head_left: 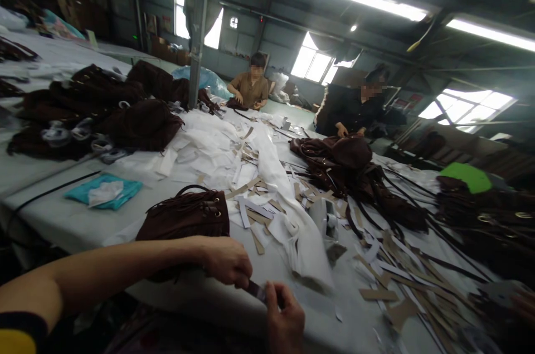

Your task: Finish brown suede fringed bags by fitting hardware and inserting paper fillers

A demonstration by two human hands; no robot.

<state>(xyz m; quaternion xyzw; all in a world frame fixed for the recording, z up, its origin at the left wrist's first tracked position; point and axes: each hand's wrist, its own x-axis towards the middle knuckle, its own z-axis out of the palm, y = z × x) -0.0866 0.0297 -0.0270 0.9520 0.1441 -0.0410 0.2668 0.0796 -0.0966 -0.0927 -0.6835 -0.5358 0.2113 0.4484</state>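
left hand (228,262) is grasping one end of a short dark strip (256,290); right hand (285,312) pinches the other end between thumb and fingers. strip spans the gap between the hands, low over the near edge of the white table (37,214). can't tell if it's attached to anything.

dark brown fringed bag (188,217) sits on the table just behind the left forearm, which hides its lower part. metal eyelets (217,207) on its right side, thin handle looped on top.

around it: blue packet (125,191) with white tissue on it to the left, long white sheeting (278,192) to the right, tan and white offcuts (259,214) scattered beside that. big pile of brown bags (142,122) at far left, more brown bags (346,156) at right.

two co-workers at the far side: one in a brown top (256,92), one in a dark top (351,106), each with hands on brown goods.
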